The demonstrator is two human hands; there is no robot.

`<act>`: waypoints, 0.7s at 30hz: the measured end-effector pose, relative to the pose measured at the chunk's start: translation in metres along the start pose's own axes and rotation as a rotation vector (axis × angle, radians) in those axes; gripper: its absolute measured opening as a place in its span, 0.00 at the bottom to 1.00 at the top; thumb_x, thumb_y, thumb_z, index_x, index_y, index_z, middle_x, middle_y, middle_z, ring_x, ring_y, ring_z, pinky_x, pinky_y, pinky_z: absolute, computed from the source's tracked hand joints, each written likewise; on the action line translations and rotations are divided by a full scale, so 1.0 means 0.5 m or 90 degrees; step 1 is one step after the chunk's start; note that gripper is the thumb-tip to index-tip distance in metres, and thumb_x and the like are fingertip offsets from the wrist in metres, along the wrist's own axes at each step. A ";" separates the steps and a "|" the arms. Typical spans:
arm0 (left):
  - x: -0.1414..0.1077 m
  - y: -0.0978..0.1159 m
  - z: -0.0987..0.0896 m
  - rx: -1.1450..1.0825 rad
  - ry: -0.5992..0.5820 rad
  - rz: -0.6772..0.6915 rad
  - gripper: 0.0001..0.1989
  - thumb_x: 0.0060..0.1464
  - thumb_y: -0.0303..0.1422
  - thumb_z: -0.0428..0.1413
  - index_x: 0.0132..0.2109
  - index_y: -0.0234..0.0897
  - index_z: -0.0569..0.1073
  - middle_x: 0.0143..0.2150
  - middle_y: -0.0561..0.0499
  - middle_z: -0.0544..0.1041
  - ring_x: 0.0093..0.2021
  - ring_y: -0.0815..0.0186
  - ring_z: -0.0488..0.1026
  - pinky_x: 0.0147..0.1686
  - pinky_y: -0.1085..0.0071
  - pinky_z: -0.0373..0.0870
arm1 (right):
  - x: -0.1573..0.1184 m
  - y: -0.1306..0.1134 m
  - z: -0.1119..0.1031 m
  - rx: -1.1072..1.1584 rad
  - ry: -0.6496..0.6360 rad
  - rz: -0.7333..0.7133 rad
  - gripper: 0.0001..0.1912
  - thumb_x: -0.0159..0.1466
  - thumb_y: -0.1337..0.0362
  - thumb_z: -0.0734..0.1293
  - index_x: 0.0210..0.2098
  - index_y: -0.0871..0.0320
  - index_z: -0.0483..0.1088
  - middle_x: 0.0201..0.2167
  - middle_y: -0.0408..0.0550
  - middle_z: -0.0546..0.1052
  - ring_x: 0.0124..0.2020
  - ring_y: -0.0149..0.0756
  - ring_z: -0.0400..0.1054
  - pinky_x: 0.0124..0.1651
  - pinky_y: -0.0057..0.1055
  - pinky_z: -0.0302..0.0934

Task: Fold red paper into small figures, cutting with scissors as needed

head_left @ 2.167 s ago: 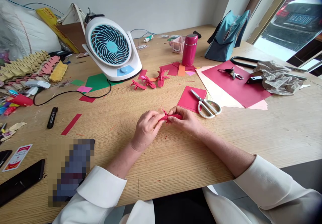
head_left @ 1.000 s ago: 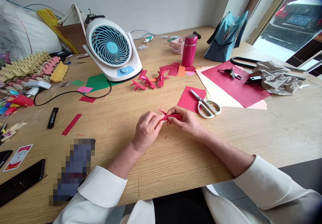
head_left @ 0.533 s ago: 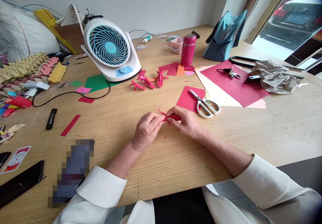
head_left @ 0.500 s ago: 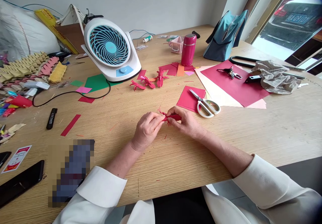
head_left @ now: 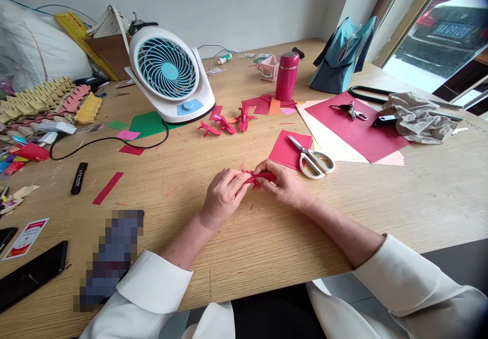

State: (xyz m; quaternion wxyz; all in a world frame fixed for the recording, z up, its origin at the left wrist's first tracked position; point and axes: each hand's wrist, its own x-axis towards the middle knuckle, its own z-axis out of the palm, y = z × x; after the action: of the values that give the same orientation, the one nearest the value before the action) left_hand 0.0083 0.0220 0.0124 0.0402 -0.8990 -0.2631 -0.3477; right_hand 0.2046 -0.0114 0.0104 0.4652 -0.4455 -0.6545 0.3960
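Note:
Over the middle of the table, a small folded red paper figure (head_left: 263, 176) with thin cut limbs is pinched between both hands. My left hand (head_left: 224, 191) is closed on its left end. My right hand (head_left: 284, 186) grips its right part, thumb below and fingers on top, hiding some of the paper. Just right of my right hand lie scissors (head_left: 312, 160) with white handles, blades partly on a stack of red paper squares (head_left: 284, 151). Beyond my hands, several similar red paper figures (head_left: 224, 124) rest on the wood.
A white fan (head_left: 168, 72) stands at the back left, its black cord on the table. A pink flask (head_left: 286, 76) and a blue bag (head_left: 341, 57) are at the back. Large paper sheets (head_left: 351, 130) lie right. A marker (head_left: 79, 178), red strip (head_left: 108, 188) and phone (head_left: 34, 275) lie left.
Both hands keep hold of the red paper figure, with only a slight shift of the fingers; a little more red paper shows between them. The whole view has moved very slightly.

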 end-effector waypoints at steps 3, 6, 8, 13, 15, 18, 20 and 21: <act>0.001 0.004 0.000 0.002 0.010 -0.006 0.07 0.60 0.26 0.55 0.46 0.37 0.72 0.38 0.47 0.75 0.40 0.62 0.73 0.43 0.64 0.74 | 0.001 0.005 -0.001 0.010 -0.004 0.011 0.05 0.63 0.67 0.65 0.40 0.57 0.66 0.35 0.47 0.75 0.34 0.33 0.73 0.39 0.30 0.69; 0.003 0.006 0.000 -0.014 0.015 -0.017 0.08 0.60 0.26 0.55 0.47 0.36 0.71 0.39 0.47 0.75 0.41 0.62 0.74 0.44 0.64 0.74 | 0.002 0.007 -0.002 0.003 -0.003 0.001 0.06 0.62 0.65 0.66 0.39 0.57 0.67 0.37 0.47 0.75 0.36 0.33 0.73 0.41 0.32 0.69; 0.003 0.006 0.000 -0.027 0.016 -0.022 0.09 0.60 0.26 0.55 0.48 0.36 0.71 0.41 0.47 0.75 0.43 0.62 0.74 0.45 0.65 0.74 | 0.002 0.006 -0.003 -0.001 0.001 -0.007 0.06 0.62 0.65 0.67 0.39 0.57 0.68 0.38 0.47 0.75 0.37 0.33 0.73 0.43 0.32 0.69; 0.002 0.004 0.001 -0.064 0.026 -0.051 0.11 0.61 0.26 0.56 0.50 0.38 0.71 0.42 0.48 0.76 0.44 0.64 0.76 0.46 0.67 0.75 | 0.003 0.002 -0.006 0.043 -0.015 -0.001 0.06 0.64 0.63 0.65 0.40 0.58 0.67 0.36 0.48 0.75 0.35 0.33 0.73 0.41 0.32 0.69; 0.002 0.004 0.001 -0.076 0.028 -0.059 0.11 0.60 0.25 0.56 0.50 0.39 0.71 0.43 0.49 0.77 0.45 0.65 0.76 0.47 0.67 0.75 | 0.003 0.001 -0.007 0.053 -0.021 0.003 0.06 0.65 0.63 0.65 0.41 0.58 0.67 0.36 0.48 0.75 0.35 0.32 0.72 0.41 0.32 0.68; 0.003 0.003 -0.001 -0.079 0.029 -0.056 0.10 0.60 0.26 0.56 0.49 0.39 0.72 0.42 0.49 0.77 0.45 0.65 0.77 0.47 0.67 0.75 | 0.004 0.001 -0.011 0.048 -0.024 0.017 0.06 0.66 0.62 0.64 0.41 0.58 0.67 0.35 0.47 0.74 0.35 0.33 0.71 0.40 0.31 0.67; 0.003 0.002 -0.001 -0.073 0.027 -0.045 0.09 0.60 0.26 0.56 0.48 0.39 0.72 0.42 0.49 0.78 0.44 0.64 0.77 0.46 0.66 0.75 | 0.005 0.002 -0.013 0.039 -0.027 0.025 0.06 0.65 0.62 0.65 0.40 0.57 0.67 0.36 0.47 0.74 0.36 0.33 0.70 0.40 0.31 0.67; 0.003 0.001 -0.002 -0.071 0.026 -0.038 0.09 0.60 0.26 0.56 0.48 0.39 0.72 0.41 0.49 0.78 0.44 0.64 0.77 0.46 0.66 0.75 | 0.005 0.002 -0.014 0.031 -0.027 0.028 0.06 0.65 0.62 0.65 0.40 0.57 0.66 0.36 0.46 0.74 0.35 0.32 0.70 0.40 0.31 0.66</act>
State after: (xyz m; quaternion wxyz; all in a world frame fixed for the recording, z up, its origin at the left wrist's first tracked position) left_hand 0.0090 0.0221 0.0140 -0.0148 -0.8843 -0.2694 -0.3810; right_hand 0.2111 -0.0080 0.0121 0.4532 -0.4401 -0.6441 0.4313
